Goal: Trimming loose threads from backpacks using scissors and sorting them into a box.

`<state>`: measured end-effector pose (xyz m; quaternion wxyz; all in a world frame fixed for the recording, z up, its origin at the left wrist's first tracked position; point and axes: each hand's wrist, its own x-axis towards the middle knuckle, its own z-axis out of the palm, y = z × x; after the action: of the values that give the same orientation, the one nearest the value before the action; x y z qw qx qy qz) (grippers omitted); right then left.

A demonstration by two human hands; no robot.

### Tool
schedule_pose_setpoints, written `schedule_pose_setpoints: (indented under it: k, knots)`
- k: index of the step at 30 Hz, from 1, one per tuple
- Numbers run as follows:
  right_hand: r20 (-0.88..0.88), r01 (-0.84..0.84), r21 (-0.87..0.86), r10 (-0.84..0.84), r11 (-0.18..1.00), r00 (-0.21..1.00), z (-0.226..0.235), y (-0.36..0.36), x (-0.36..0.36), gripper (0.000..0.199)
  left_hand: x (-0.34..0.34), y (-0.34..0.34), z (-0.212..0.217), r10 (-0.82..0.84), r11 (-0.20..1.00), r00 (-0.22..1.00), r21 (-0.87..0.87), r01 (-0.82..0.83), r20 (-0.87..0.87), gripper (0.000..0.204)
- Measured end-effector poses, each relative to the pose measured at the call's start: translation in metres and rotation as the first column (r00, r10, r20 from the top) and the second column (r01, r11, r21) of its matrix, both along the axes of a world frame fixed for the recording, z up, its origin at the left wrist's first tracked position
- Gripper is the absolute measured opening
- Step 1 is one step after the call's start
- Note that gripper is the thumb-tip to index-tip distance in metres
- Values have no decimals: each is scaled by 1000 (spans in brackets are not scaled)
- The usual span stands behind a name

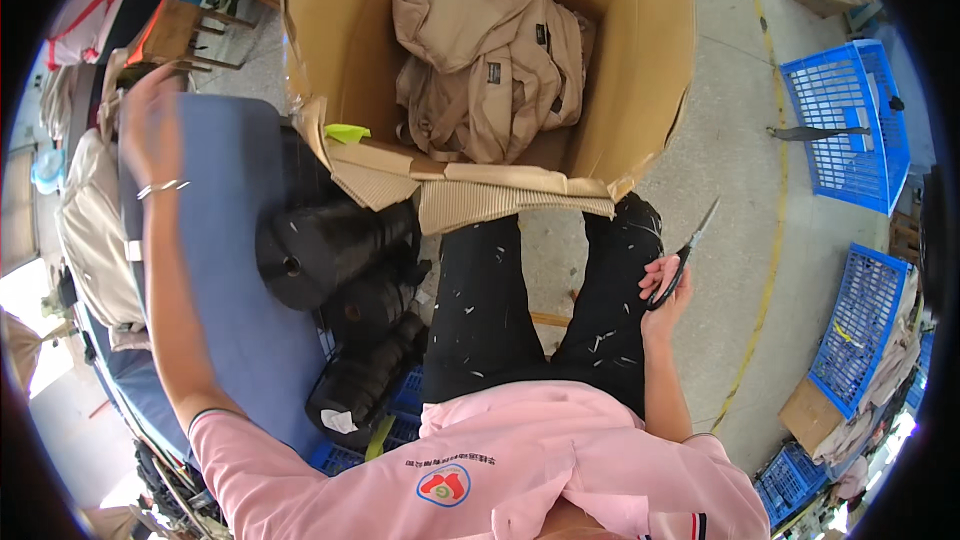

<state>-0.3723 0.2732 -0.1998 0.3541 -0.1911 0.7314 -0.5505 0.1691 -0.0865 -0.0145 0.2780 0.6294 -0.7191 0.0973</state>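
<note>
My right hand (668,290) rests by my right thigh, its fingers closed on the black handles of a pair of scissors (702,228), blades pointing up and away. My left hand (152,135), with a silver bracelet at the wrist, is stretched out over the far left end of the blue-grey tabletop (225,230). Motion smears its fingers, so I cannot tell whether it holds anything. Closest to it is a beige fabric bag (98,225) beyond the table's left edge. In front of my knees stands a large open cardboard box (640,70) with several beige backpacks (505,70) inside.
Black rolls of material (335,245) are stacked between the table and my left leg. On the right stand blue plastic crates (845,130) along a yellow floor line (778,240). A wooden stool (175,30) is at the far left. White thread scraps lie on my black trousers (480,310).
</note>
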Motion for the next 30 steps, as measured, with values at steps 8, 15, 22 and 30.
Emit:
schedule_pose_setpoints:
  k: [8, 15, 22, 30]
  knots:
    - [-187, 43, 161, -12, 986, 982, -5, -18, 7, 26, -212, -122, -258, -284, 613, 956, 780, 125, 69, 41]
    - [-144, 41, 240, -6, 970, 990, 2, -35, 11, 19, -148, -200, -435, 372, 432, 928, 878, -205, 34, 87]
    - [-175, 76, 292, -25, 953, 984, 2, -26, 1, 24, -222, -192, -449, 865, 415, 271, 906, 88, -422, 105]
    - [-244, 12, 187, 34, 982, 969, -25, -5, -1, 28, -246, -208, -257, 587, 696, 85, 555, 456, -805, 60]
